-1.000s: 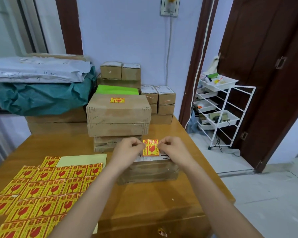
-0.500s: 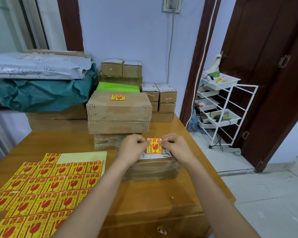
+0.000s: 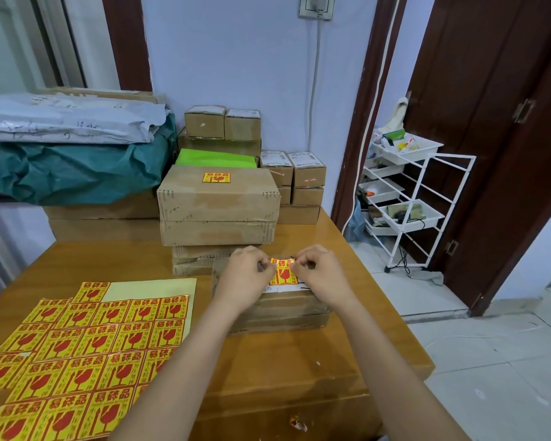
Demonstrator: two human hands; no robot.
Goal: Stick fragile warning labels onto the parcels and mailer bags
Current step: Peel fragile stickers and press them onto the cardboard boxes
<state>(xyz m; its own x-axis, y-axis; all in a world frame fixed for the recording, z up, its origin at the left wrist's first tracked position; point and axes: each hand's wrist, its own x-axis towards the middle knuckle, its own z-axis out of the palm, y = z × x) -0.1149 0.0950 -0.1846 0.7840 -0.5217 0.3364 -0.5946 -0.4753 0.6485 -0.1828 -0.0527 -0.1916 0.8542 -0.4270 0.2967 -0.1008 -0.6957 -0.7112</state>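
Observation:
A yellow-and-red fragile label is held over the top of a taped cardboard parcel in the middle of the wooden table. My left hand pinches the label's left edge and my right hand pinches its right edge. The label's lower part lies over the parcel's white shipping slip. A sheet of several more fragile labels lies at the left. Behind, a stack of parcels carries a stuck label on its top box.
Grey mailer bags and a teal bag sit on boxes at the back left. Small boxes and a green packet stand against the wall. A white wire rack stands by the brown door, right of the table's edge.
Both hands have stayed at the label on the parcel, with the label's top edge now curled up slightly between the fingers. The camera has shifted a little.

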